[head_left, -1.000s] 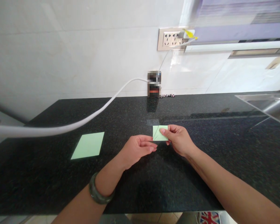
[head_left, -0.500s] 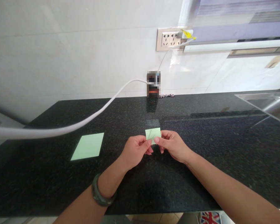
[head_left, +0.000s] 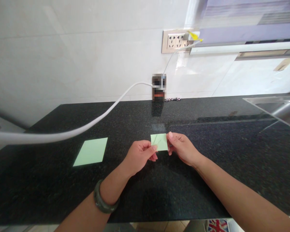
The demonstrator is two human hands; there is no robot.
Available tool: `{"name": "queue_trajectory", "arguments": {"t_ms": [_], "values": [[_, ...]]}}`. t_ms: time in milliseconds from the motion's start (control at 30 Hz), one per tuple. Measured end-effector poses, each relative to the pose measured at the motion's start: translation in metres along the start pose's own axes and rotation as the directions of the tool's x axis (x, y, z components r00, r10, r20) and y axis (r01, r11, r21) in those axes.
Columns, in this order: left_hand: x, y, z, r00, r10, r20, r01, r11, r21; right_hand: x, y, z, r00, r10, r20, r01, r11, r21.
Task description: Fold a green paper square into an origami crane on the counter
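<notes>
L hand pinches the small green paper at its lower L corner, thumb flat on the front, other fingers curled behind/below. R hand is at the paper's R edge: thumb up by the upper R corner, fingers bent, some partly hidden; can't tell if it grips the edge or just touches it. Hands are apart, w/ the paper btwn them, approx. centre of view, over the dark speckled worktop. Paper is roughly square, front facing the person, w/ slanting crease lines on its L part, top edge nearly level.

Larger green sheet lies flat on the worktop, L of the L hand & well apart from it. Dark green bangle is on the L wrist.

At the back, a pixelated item stands upright by the pale wall, w/ a beaded strand on the worktop just R of it. Thick-looking white cable runs from the item to the L edge of view. Above, a socket panel w/ a white plug & yellow tag. Metal sink at far R, partly cut off.
</notes>
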State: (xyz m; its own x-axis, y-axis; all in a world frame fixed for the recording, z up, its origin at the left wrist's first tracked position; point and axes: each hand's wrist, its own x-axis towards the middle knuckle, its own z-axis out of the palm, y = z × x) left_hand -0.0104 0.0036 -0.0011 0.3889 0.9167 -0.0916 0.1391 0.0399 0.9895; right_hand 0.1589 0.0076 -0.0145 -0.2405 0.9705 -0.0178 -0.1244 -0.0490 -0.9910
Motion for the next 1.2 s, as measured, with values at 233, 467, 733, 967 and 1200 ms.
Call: {"name": "queue_trajectory", "arguments": {"t_ms": [233,467,733,967,1200], "values": [[0.004,-0.007,0.000,0.997,-0.036,-0.061,0.034,0.999,-0.031,-0.003,-0.005,0.000,0.958,-0.275,-0.082,0.236,0.919,-0.315],[0.009,-0.007,-0.005,0.979,-0.203,0.022,0.195,0.896,-0.399,-0.010,-0.003,-0.005,0.775,-0.609,0.172,0.578,0.572,-0.582],[0.010,-0.009,-0.008,0.984,-0.159,-0.084,0.095,0.855,-0.510,-0.006,0.004,-0.004,0.700,-0.644,0.309,0.611,0.317,-0.725],[0.011,-0.009,-0.006,0.981,-0.162,-0.108,0.079,0.840,-0.537,-0.008,0.002,0.002,0.619,-0.686,0.383,0.570,0.057,-0.820],[0.010,-0.009,-0.006,0.984,-0.142,-0.112,0.057,0.833,-0.551,-0.007,0.001,0.003,0.620,-0.684,0.385,0.562,0.045,-0.826]]}}
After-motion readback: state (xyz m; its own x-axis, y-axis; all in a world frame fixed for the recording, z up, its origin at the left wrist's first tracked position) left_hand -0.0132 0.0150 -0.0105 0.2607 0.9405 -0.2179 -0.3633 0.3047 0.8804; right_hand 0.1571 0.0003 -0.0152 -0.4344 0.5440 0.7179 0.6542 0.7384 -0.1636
